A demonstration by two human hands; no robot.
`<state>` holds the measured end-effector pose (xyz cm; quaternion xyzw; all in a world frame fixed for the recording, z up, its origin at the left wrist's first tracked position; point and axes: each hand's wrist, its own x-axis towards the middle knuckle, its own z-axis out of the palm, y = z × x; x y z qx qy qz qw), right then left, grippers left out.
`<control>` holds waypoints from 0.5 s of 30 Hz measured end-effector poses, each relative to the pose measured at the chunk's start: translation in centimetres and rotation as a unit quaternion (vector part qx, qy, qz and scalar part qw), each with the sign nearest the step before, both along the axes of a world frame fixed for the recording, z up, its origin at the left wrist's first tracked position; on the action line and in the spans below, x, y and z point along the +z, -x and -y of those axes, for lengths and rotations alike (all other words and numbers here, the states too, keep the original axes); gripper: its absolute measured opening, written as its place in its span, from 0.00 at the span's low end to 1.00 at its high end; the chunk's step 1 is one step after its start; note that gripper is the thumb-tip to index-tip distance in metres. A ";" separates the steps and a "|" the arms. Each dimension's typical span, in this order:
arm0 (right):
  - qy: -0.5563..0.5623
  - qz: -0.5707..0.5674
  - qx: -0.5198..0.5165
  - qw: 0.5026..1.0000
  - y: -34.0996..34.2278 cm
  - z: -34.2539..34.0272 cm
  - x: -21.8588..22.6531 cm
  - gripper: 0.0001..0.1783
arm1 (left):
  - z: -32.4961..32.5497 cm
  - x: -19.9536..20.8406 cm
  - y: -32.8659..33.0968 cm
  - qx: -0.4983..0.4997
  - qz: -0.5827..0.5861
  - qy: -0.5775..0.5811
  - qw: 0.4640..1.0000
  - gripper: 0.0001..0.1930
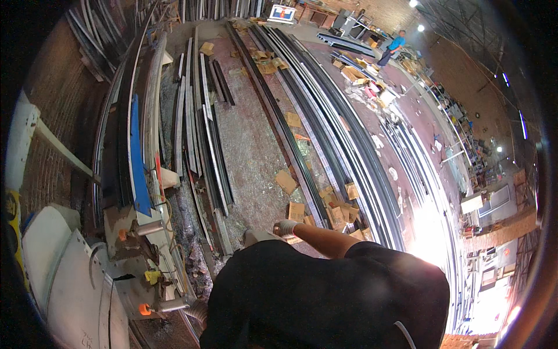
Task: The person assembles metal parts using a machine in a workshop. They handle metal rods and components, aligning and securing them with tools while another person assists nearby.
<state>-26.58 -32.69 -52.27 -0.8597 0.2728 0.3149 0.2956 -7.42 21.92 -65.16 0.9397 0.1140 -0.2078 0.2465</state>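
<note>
My right hand [285, 228] reaches out in front of my black shirt [325, 296], with the bare forearm bent across from the right. A pale glove or wrap seems to cover it at the wrist. Its fingers are too small and bunched to tell whether they hold anything. Just beyond the hand, a small cardboard box [296, 212] lies on the floor. My left hand is out of sight. On the left stands a cutting machine with a large white guard [55, 270] and orange-tipped cylinders [165, 305]. A blue strip [139, 160] lies along its long bed.
Long dark metal profiles [279, 110] run across the floor ahead, with shorter profiles [195, 110] nearer the machine. Cardboard scraps [340, 215] lie between them. Further bundles [415, 157] lie to the right. A person in a blue shirt [396, 44] stands far off.
</note>
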 end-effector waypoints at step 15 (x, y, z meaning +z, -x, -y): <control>0.007 -0.016 -0.033 0.999 2.8 0.8 0.4 0.21 | 6.2 -6.8 -6.9 -0.018 -0.081 -0.033 0.996 0.30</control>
